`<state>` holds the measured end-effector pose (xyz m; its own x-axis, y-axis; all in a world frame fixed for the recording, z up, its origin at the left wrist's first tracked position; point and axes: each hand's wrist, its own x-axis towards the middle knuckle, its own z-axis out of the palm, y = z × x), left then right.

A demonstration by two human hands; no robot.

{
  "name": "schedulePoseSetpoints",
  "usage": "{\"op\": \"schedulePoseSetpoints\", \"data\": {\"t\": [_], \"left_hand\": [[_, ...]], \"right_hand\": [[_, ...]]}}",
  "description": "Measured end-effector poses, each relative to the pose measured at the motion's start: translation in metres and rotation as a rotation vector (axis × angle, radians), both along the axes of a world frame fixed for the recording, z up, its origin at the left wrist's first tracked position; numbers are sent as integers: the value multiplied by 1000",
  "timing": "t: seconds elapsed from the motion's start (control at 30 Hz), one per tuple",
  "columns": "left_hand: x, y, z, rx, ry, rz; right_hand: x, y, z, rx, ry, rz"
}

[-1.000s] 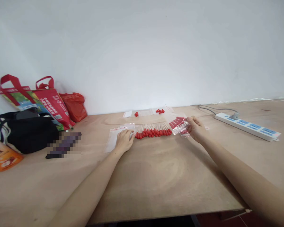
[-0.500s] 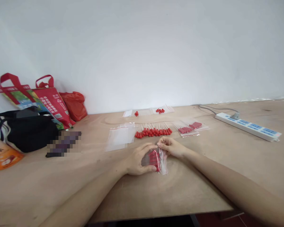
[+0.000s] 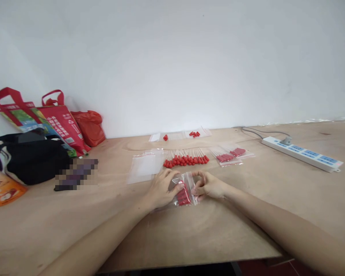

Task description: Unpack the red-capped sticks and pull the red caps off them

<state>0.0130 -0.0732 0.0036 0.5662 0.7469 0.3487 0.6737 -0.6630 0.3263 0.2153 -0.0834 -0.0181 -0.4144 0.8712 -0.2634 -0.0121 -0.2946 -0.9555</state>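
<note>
A clear zip-lock bag (image 3: 184,197) with several red-tipped sticks inside lies between my hands near the table's front. My left hand (image 3: 163,188) grips it from the left, thumb over the red tips. At the bag's right edge, along the zip strip, the fingers of my right hand (image 3: 208,186) pinch the plastic. Just beyond, a row of loose red-tipped white sticks (image 3: 185,159) lies with the red ends toward me. Flat clear bags (image 3: 145,166) rest left of the row, and filled bags (image 3: 230,154) of the same sticks rest to its right.
Small bags with red pieces (image 3: 194,134) lie near the wall. A power strip (image 3: 303,153) with a plugged-in cord is at the right. Along the left stand red carrier bags (image 3: 64,126), a black bag (image 3: 34,161), an orange packet (image 3: 5,188) and a blurred-out dark object (image 3: 77,174).
The zip-lock bag has shifted slightly left and turned flatter, its red tips now under my left thumb. My right hand has slid down its zip edge.
</note>
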Motion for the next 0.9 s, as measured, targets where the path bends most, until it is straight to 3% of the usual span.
{"op": "schedulePoseSetpoints", "data": {"t": [0.1, 0.23, 0.33, 0.73, 0.9], "left_hand": [[5, 9, 5, 119, 23, -9], [13, 14, 9, 114, 30, -236], [17, 13, 6, 108, 21, -325], [21, 13, 0, 380, 76, -404], [20, 16, -3, 360, 82, -407]], "right_hand": [[-1, 0, -1, 10, 6, -21], [-3, 0, -1, 37, 1, -46], [-4, 0, -2, 62, -13, -53], [-5, -1, -4, 141, -30, -61], [-5, -2, -4, 154, 25, -99]]}}
